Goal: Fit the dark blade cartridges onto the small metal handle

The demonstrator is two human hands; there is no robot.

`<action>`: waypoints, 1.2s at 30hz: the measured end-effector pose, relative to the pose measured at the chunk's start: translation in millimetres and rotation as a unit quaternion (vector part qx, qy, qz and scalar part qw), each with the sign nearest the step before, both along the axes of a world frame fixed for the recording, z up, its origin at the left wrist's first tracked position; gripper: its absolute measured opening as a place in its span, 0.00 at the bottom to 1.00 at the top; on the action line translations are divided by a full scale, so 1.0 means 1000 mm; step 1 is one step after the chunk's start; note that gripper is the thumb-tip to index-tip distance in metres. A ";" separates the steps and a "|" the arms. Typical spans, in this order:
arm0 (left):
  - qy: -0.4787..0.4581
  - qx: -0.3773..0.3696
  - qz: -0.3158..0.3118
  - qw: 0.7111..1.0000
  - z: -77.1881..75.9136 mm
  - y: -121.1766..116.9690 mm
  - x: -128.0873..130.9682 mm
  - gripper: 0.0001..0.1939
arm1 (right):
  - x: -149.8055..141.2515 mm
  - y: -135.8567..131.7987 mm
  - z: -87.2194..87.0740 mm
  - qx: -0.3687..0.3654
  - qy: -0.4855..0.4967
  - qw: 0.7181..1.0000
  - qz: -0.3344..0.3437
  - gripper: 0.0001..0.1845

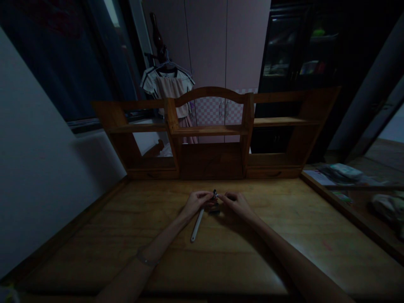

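Your left hand point(197, 202) has its thumb and fingers closed on a small shiny piece point(215, 194), held just above the desk top point(142, 227), near its middle; your right hand point(236, 203) brings bent fingertips to the piece's other side, though whether they grip or only touch it, you cannot tell here. The step in hand appears to be fine fingertip work on that piece; the next move would call for a steady left pinch and a small, controlled action from the right. Count two hands, one shiny piece, one dark flat item point(214, 209) beneath your fingers and one pale handle point(197, 226), slanting toward you from beside your left hand; any join between these is too dim to make out. Beyond stands one wooden shelf unit point(210, 131) with two drawers, left point(152, 174) and right point(273, 173).
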State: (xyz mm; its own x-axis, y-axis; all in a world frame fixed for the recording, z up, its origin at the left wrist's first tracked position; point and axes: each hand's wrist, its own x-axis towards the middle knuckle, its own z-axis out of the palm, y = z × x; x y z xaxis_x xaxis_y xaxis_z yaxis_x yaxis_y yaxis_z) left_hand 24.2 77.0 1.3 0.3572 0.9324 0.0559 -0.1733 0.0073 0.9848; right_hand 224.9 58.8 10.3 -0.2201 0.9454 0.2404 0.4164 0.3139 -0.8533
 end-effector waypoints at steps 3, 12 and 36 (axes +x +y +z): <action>0.007 0.004 0.004 1.000 0.002 -0.001 0.001 0.23 | 0.000 0.001 0.000 0.006 -0.008 1.000 -0.006 0.28; -0.004 0.021 0.001 1.000 0.003 -0.002 0.001 0.23 | -0.002 -0.002 0.003 0.009 0.016 1.000 -0.010 0.27; 0.408 0.430 0.068 0.803 0.012 -0.014 -0.006 0.03 | 0.015 0.010 0.002 -0.030 0.128 0.984 -0.124 0.30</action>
State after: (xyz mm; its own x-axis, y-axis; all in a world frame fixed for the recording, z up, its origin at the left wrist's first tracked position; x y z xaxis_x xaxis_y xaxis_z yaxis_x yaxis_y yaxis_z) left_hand 17.8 62.7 12.8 0.5000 0.7081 0.4986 0.5902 -0.7000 0.4021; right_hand 239.9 68.6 12.2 0.0797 0.9764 0.2005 0.2437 0.1760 -0.9537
